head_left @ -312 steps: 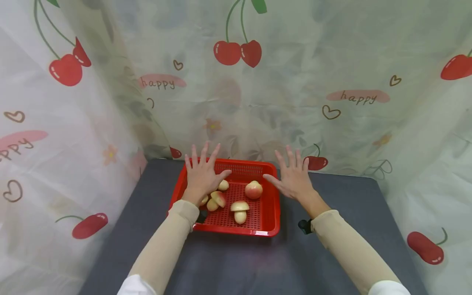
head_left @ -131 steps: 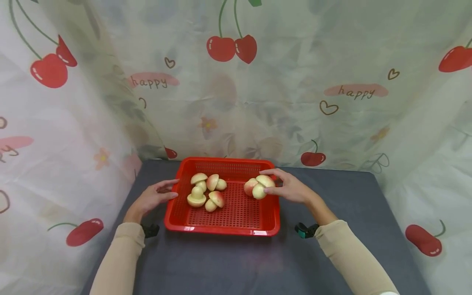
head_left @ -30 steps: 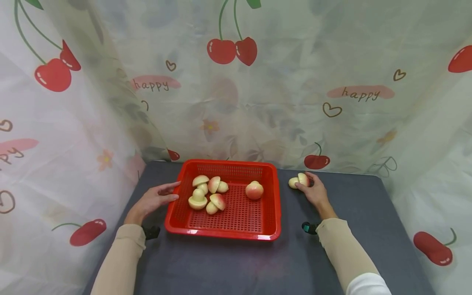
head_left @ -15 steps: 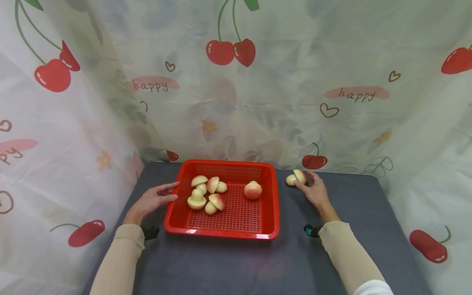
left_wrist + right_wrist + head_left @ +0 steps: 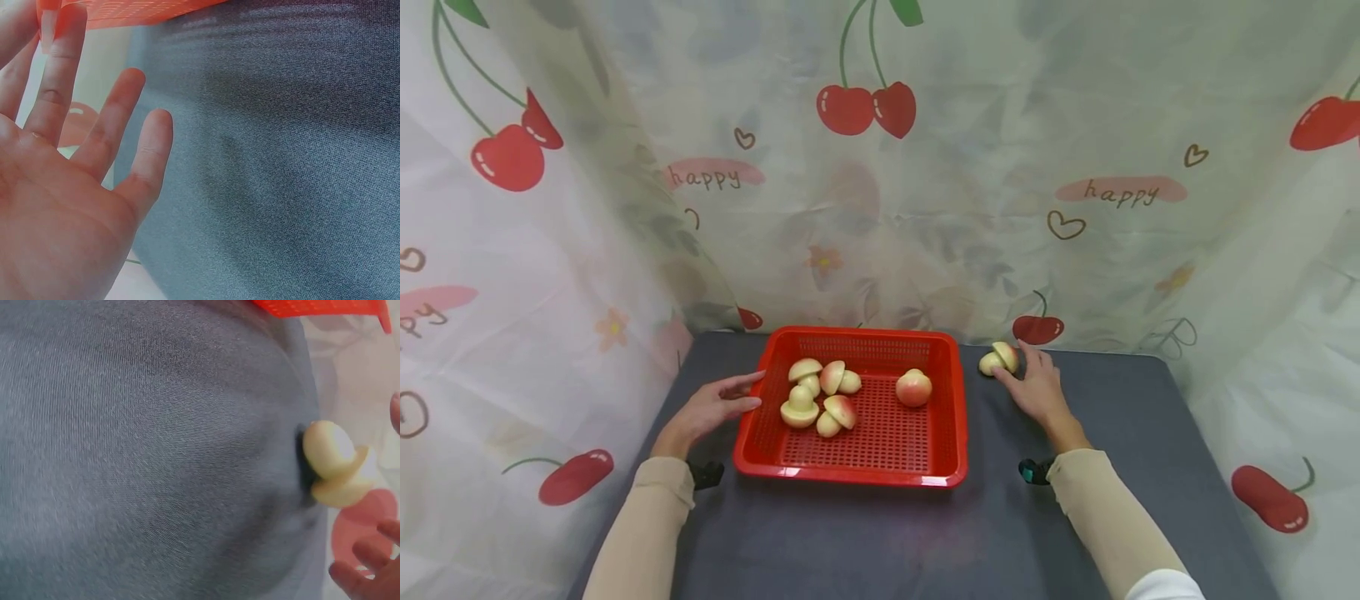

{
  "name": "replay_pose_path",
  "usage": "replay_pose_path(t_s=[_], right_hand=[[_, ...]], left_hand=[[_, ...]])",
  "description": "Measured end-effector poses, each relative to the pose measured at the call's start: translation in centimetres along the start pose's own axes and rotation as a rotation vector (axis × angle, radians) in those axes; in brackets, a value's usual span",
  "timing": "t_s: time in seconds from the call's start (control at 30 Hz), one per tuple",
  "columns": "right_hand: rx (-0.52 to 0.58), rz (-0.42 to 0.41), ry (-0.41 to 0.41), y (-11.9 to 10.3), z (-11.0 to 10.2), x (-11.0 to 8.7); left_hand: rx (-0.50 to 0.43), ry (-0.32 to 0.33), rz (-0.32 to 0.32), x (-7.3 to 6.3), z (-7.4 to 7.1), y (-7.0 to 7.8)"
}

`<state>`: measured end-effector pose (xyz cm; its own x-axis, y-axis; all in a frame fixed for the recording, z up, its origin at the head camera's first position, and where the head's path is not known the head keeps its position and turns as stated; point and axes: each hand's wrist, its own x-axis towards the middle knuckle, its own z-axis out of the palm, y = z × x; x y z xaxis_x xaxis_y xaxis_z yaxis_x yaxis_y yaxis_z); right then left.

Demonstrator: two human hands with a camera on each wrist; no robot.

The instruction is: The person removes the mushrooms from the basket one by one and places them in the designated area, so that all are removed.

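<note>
A toy mushroom (image 5: 998, 359) with a red-and-cream cap lies on its side on the dark tabletop, right of the red plastic basket (image 5: 850, 479). My right hand (image 5: 1037, 387) is beside it, thumb and fingers spread; the right wrist view shows a gap between the fingertips and the mushroom (image 5: 331, 456). At the basket's left rim rests my left hand (image 5: 707, 408), its thumb and fingers fairly straight and touching the edge. Several mushrooms (image 5: 801, 406) cluster in the left half of the basket. Another mushroom (image 5: 913, 388) sits cap toward me on the right.
The dark grey tabletop (image 5: 850, 542) stretches in front of the basket and to both sides. A pale curtain (image 5: 925, 250) printed with cherries hangs behind and at both sides, close to the table's back edge.
Over the earlier frames my right hand carried a mushroom from the basket to the table at right. Since half a second ago its fingers have come off it. The left hand stays at the rim.
</note>
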<state>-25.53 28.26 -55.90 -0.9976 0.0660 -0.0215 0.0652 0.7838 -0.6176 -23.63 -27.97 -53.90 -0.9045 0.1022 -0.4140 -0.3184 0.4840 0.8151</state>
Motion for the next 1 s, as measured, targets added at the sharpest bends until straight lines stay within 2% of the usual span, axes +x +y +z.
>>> replay_pose_path(t_s=[0.4, 0.8, 1.0], right_hand=[[-0.278, -0.087, 0.019, -3.0, -0.8, -1.1], [-0.398, -0.207, 0.014, -5.8, -0.5, -2.6], [-0.434, -0.263, -0.002, -7.6, -0.3, -3.2]], left_hand=[[0.016, 0.001, 0.014, -0.4, 0.0, 0.1], [0.019, 0.014, 0.015, -0.4, -0.1, 0.0], [0.024, 0.006, 0.037, -0.6, 0.1, 0.3]])
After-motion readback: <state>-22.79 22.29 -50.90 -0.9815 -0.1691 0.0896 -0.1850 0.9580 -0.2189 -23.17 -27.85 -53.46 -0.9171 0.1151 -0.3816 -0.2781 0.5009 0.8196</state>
